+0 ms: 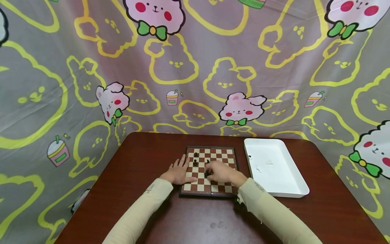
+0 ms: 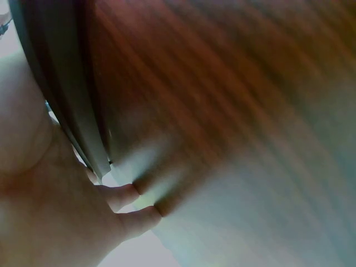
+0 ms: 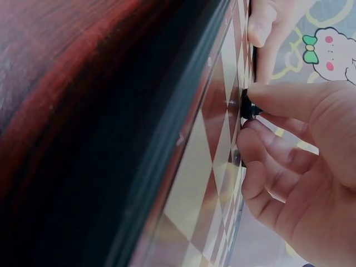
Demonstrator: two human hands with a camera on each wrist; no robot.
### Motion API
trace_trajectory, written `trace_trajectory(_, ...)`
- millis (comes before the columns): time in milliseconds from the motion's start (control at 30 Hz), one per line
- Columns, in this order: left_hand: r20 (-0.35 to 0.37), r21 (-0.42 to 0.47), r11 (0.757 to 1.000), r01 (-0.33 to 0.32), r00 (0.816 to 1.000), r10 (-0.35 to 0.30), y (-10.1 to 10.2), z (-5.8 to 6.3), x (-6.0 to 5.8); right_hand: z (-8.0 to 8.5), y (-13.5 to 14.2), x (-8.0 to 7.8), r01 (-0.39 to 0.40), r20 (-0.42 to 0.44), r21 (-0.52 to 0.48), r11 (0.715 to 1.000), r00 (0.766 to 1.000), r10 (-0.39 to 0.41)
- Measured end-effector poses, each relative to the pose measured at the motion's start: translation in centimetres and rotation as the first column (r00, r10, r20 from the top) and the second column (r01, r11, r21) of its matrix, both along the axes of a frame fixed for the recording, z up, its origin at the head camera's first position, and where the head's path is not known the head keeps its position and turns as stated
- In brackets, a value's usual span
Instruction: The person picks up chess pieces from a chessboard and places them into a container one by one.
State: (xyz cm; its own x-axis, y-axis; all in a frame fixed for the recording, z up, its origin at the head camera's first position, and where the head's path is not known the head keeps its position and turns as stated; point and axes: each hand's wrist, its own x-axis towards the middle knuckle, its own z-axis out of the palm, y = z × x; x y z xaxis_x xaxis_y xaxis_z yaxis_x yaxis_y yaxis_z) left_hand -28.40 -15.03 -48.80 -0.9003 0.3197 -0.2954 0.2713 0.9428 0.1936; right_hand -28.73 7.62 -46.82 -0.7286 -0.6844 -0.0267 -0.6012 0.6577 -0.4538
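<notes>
A brown-and-cream chessboard [image 1: 223, 153] with a dark rim lies on the table. My left hand [image 1: 179, 173] rests at its left edge, fingers spread and thumb over the board. In the left wrist view, two fingertips [image 2: 149, 216] meet the wooden tabletop beside the dark board edge [image 2: 67, 83]. Over the middle of the board, my right hand [image 1: 221, 172] pinches a black chess piece [image 3: 248, 105] between thumb and fingers, its base right at the squares. Two more black pieces, one [image 1: 196, 155] behind the other [image 1: 195, 163], stand near the left hand. Another black piece [image 1: 208, 161] shows just beyond the right hand.
To the right of the board sits a white tray [image 1: 283, 179] with a small black thing [image 1: 250, 157] by its left wall and pale scraps [image 1: 269, 163] inside. A patterned curtain [image 1: 195, 91] surrounds the brown table [image 1: 146, 159] at the back and sides.
</notes>
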Motion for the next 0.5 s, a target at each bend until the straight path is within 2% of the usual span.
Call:
trace_trajectory(200,-0.01,-0.009,1.0,0.0,1.0,0.0,0.18,0.02,-0.04,0.19,0.02,0.02,-0.025,-0.034,-0.009,1.0,0.999,0.025)
trace_trajectory(500,-0.012,0.004,1.0,-0.002,1.0,0.002,0.07,-0.23,-0.09,-0.21,0.29,-0.12,-0.039,-0.02,-0.05,0.998,0.999,0.038)
